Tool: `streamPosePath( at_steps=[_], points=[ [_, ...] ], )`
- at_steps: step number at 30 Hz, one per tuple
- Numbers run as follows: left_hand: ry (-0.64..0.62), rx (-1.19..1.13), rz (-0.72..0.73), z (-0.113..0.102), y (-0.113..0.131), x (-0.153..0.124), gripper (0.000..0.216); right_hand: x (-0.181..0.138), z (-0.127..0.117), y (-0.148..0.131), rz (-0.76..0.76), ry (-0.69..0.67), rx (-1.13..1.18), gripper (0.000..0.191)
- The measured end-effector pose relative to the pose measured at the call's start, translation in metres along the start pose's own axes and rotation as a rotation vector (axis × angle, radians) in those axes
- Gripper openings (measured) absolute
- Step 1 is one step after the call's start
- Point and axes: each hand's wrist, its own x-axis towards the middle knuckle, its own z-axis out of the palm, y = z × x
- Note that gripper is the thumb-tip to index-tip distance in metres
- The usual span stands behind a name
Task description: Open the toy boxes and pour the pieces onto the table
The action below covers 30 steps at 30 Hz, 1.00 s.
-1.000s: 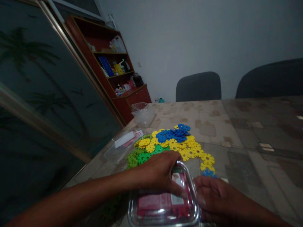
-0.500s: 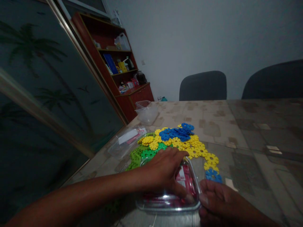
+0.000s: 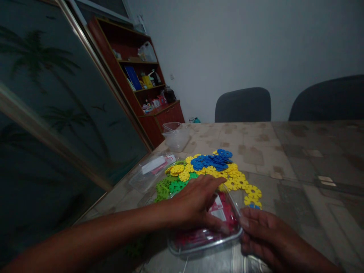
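Observation:
A clear plastic container (image 3: 199,237) with red pieces inside lies in front of me on the table, its rim tilted slightly. My left hand (image 3: 200,203) reaches across its top, fingers over the far edge and thumb on the near part, gripping it. At the container's right corner, my right hand (image 3: 264,229) pinches the rim between thumb and fingers. Just beyond lie flower-shaped plastic discs: yellow discs (image 3: 233,180), blue discs (image 3: 210,162) and green discs (image 3: 178,185), partly hidden by my left hand. A white label (image 3: 217,208) shows through or on the lid.
An open clear plastic container (image 3: 139,182) with a white label lies left of the discs. Clear tubs (image 3: 176,140) stand at the table's far left. The patterned table (image 3: 307,159) extends right, with dark chairs (image 3: 243,106) behind. A wooden shelf (image 3: 156,113) stands beyond the glass panel.
The container has turned slightly, its right side rising and its near left corner shifting right. My right hand has moved up a little with its rim, covering more of the nearest blue disc.

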Motion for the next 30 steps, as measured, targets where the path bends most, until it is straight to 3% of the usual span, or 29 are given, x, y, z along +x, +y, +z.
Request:
streamPosePath(
  at_steps=[6,17,22,24,26,29,30],
  points=[
    [-0.060,0.011,0.029,-0.005,-0.002,-0.006,0.099,0.006,-0.006,0.005,0.001,-0.046,-0.024,0.047],
    [-0.068,0.098,0.047,0.002,-0.002,0.002,0.104,-0.001,0.006,0.005,-0.034,0.021,-0.065,0.054],
    [-0.068,-0.043,0.067,-0.013,-0.004,-0.007,0.105,-0.001,0.001,-0.008,-0.013,0.039,0.065,0.045],
    [-0.018,-0.109,0.018,-0.022,-0.008,-0.022,0.103,0.000,-0.002,-0.014,0.018,0.072,0.139,0.045],
    [0.111,-0.190,-0.075,-0.024,-0.015,-0.042,0.099,0.002,-0.003,-0.020,0.039,0.129,0.195,0.048],
    [0.376,-0.403,-0.099,-0.007,-0.026,-0.071,0.113,0.001,0.001,-0.026,0.046,0.210,0.258,0.057],
    [0.398,-0.475,-0.100,0.003,-0.029,-0.077,0.122,0.001,0.002,-0.026,0.043,0.221,0.269,0.060]
  ],
)
